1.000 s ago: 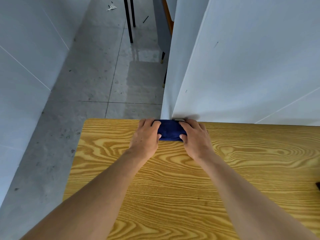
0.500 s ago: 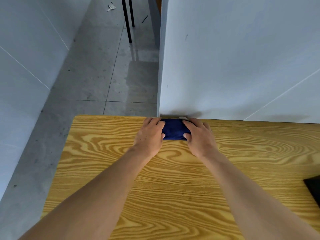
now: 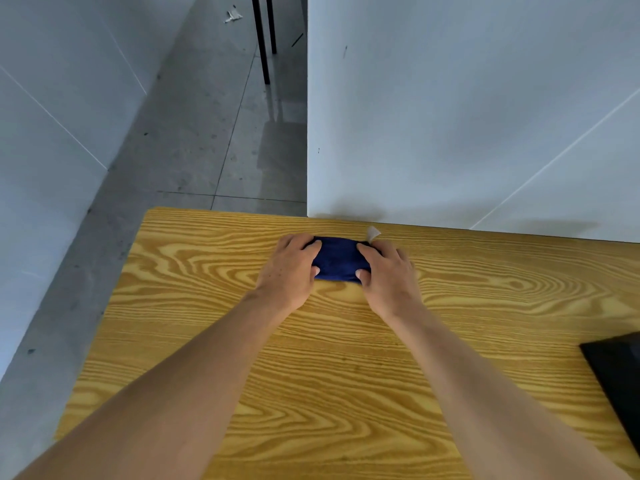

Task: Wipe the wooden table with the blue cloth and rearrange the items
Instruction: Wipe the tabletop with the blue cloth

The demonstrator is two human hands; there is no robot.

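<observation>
Blue cloth (image 3: 338, 262) on the wooden table (image 3: 194, 306), both hands, left (image 3: 290, 271) and right (image 3: 388, 275), gripping its ends.

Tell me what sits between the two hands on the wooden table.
In the head view, the folded blue cloth lies between the left hand and the right hand, both pressing its ends against the wooden table.

— Where was there room?
— The table (image 3: 207, 341) lay bare left of the hands and toward its near edge.
— What blocked?
— The wall (image 3: 450, 133) behind; a black object (image 3: 616, 382) at the right edge.
</observation>
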